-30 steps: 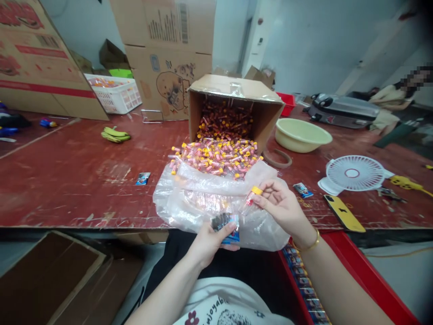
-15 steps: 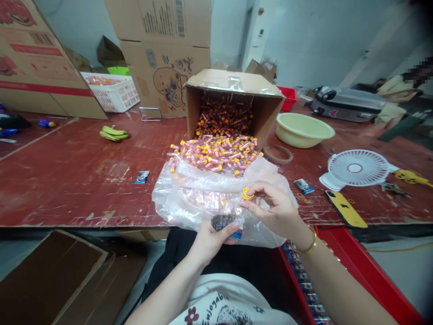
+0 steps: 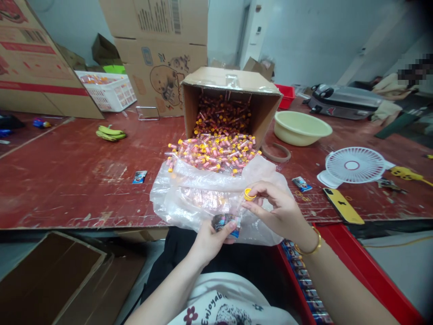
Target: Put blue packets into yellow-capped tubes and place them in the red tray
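Observation:
My left hand (image 3: 211, 241), low at the table's front edge, is closed on a dark blue printed packet (image 3: 233, 231). Just above and to the right, my right hand (image 3: 275, 210) pinches a round yellow cap (image 3: 249, 194) between thumb and fingertips; whether a clear tube hangs from it I cannot make out. Under both hands spreads a crumpled translucent plastic bag (image 3: 165, 198). Beyond it, many small clear tubes (image 3: 216, 151) with yellow caps and pink contents spill from a cardboard box (image 3: 233, 76) lying on its side.
A small blue packet lies on each side, one left (image 3: 139, 177), one right (image 3: 301, 184). Bananas (image 3: 111, 133) are at left. To the right are a pale yellow basin (image 3: 301, 128), a white fan (image 3: 355, 165) and a yellow phone (image 3: 344, 206). A red bin (image 3: 368, 271) holds packets beside my lap.
The whole view has shifted slightly, so the table things sit a little further left. Both hands keep their holds, and the yellow cap is tilted slightly differently.

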### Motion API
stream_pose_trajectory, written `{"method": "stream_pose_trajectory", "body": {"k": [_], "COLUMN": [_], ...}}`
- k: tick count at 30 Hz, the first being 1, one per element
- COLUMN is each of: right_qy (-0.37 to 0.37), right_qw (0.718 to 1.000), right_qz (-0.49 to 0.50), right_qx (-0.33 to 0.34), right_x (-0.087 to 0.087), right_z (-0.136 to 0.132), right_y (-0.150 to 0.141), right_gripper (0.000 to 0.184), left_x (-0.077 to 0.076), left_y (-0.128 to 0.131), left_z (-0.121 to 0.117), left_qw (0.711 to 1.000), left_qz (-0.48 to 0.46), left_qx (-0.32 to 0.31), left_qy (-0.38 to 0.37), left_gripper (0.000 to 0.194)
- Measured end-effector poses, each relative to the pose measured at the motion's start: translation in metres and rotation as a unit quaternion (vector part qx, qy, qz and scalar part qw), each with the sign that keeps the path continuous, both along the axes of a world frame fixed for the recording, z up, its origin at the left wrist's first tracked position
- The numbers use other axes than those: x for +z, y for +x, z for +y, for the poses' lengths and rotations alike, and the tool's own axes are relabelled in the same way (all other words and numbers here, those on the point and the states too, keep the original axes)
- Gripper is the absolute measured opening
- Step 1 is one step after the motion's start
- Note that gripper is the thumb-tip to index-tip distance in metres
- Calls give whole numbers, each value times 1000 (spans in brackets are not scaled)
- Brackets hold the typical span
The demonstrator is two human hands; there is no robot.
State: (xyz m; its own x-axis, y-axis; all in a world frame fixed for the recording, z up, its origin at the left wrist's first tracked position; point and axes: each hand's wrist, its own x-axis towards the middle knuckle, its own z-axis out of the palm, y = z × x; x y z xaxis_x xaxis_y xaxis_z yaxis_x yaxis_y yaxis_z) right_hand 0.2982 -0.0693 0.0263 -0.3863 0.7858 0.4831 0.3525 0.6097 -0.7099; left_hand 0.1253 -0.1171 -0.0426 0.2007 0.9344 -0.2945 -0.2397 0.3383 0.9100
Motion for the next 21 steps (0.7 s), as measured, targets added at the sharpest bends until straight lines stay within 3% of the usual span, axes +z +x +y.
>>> {"method": "stream_pose_trajectory", "body": {"k": [7, 11, 15, 18, 21], "right_qy": [14, -21, -143, -276, -330], "right_qw": [1000, 999, 989, 954, 932], "right_qz": [-6, -17, 34, 118, 150], "right_qx": [19, 24, 9, 5, 29], "right_x": [1, 1, -5, -17, -29], "right_z": [2, 2, 8, 15, 13], "right_y": [0, -3, -7, -7, -3], "right_gripper": [12, 9, 18, 32, 31], "left_x": [1, -1, -1, 5, 13], "left_y": [-1, -1, -1, -1, 1], "left_z": [3, 4, 2, -1, -4], "left_qw": [999, 998, 998, 997, 988], "left_qz": [-20, -38, -50, -79, -133], "left_qx": [-6, 18, 6, -20, -25], "left_qy": [38, 35, 23, -19, -76], "left_gripper": [25, 23, 23, 28, 32]}}
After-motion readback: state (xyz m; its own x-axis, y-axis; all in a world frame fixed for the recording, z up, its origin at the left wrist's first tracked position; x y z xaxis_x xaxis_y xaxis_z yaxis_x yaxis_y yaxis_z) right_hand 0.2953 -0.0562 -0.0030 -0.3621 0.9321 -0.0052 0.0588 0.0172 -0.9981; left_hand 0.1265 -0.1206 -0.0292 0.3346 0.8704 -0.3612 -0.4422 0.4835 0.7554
